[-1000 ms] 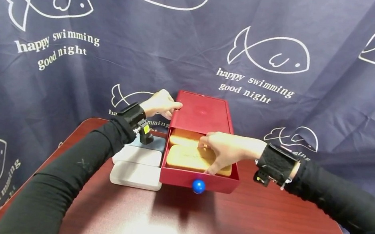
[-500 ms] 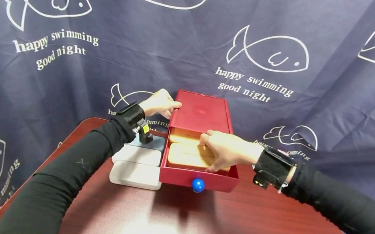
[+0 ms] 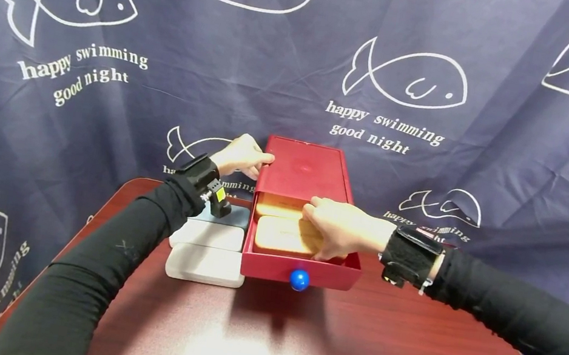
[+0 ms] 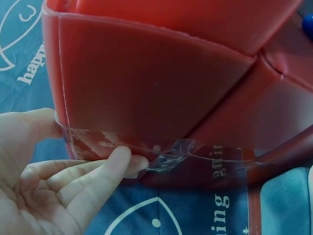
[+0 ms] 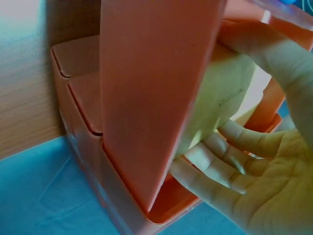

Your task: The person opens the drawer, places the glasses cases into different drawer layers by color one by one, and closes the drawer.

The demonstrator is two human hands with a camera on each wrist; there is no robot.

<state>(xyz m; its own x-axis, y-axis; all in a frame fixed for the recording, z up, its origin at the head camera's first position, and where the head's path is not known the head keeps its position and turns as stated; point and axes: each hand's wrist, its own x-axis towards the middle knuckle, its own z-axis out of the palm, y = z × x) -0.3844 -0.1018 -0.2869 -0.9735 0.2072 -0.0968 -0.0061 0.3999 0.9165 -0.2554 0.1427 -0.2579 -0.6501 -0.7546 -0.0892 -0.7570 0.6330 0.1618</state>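
1. A red box stood on a dark red table, near the table's 12 o'clock edge.
2. Its drawer was pulled out toward 6 o'clock. A blue knob sat on the drawer's front.
3. Two tan blocks lay in the drawer. The near tan block was at the front, and the far tan block lay just behind it, half under the box top.
4. The right hand reached into the drawer from 3 o'clock. Its fingers were bent over the right end of the near tan block and gripped it. In the right wrist view the fingertips pressed on the block's side.
5. The left hand was at the box's left back corner, at about 9 o'clock from the box. Its fingers were fairly straight, and the fingertip and thumb touched the box's wall. It was resting there, not wrapped round it.
6. Two white cases and one blue-gray case lay in a row left of the drawer. The front white case touched the drawer's side.
7. A dark blue cloth with white fish hung behind.
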